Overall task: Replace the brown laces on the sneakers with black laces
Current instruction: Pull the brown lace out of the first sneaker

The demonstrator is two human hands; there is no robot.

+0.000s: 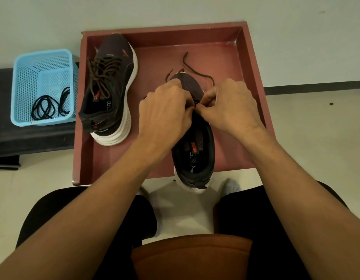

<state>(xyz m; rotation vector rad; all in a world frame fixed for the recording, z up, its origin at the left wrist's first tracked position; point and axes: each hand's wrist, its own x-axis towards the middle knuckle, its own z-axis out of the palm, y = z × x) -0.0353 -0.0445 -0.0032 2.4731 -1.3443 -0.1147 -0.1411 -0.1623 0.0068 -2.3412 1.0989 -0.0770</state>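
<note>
A dark sneaker (195, 154) with a white sole lies in the middle of the red tray (254, 93), toe pointing away, heel over the tray's front rim. My left hand (165, 112) and my right hand (229, 106) meet over its lacing area, fingers curled and pinching the brown lace (193, 67), whose loose ends trail past the toe. A second dark sneaker (112, 91) lies on its side at the tray's left, its brown laces (100, 75) still threaded. Black laces (47, 108) lie coiled in the blue basket (23, 81).
The blue basket stands on a dark bench (29, 138) left of the tray. The tray rests on a pale floor against a light wall. My knees in dark trousers and the orange seat edge (191, 253) fill the bottom of the view.
</note>
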